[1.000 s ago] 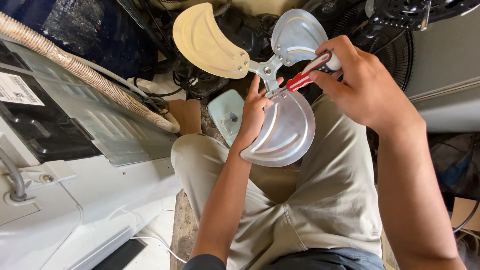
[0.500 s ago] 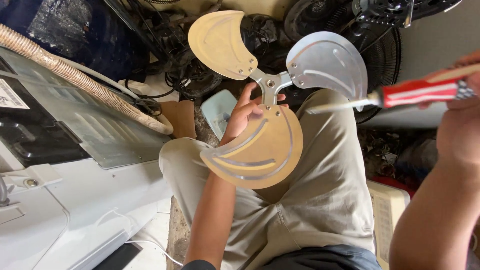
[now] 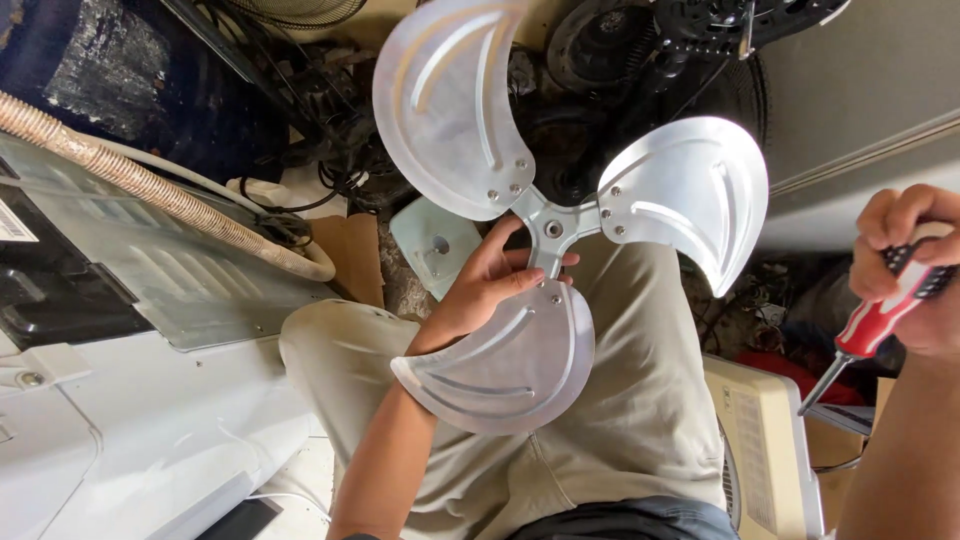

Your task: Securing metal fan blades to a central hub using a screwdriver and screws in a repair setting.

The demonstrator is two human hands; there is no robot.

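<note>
Since half a second ago your right hand (image 3: 915, 270) has swung further out to the right edge of view and dropped, taking the screwdriver (image 3: 880, 320) with it; its tip now points down and left, well clear of the fan blade (image 3: 555, 230). The blade assembly itself has turned to face you flat on, all three metal paddles spread out.

Your left hand (image 3: 490, 285) is grasping the blade from behind, just below the hub (image 3: 548, 230), fingers wrapped on the arm that leads to the lower paddle. Your right hand is clenched round the red-and-black handle of the screwdriver.

As for progress, I judge the blade is off whatever it was mounted on: it hangs free in your hand above your lap, touching nothing else. The rivets on each paddle look intact and the centre hole of the hub is bare. What work remains on it, the pictures do not tell.

Room is tight above: the upper paddle's edge sits near the dark clutter of cables and fan parts (image 3: 620, 60). On your left lies the white appliance casing (image 3: 150, 400) with its ribbed hose (image 3: 150, 190); by your right knee, a beige housing (image 3: 765, 450). The freest space is over your lap.
</note>
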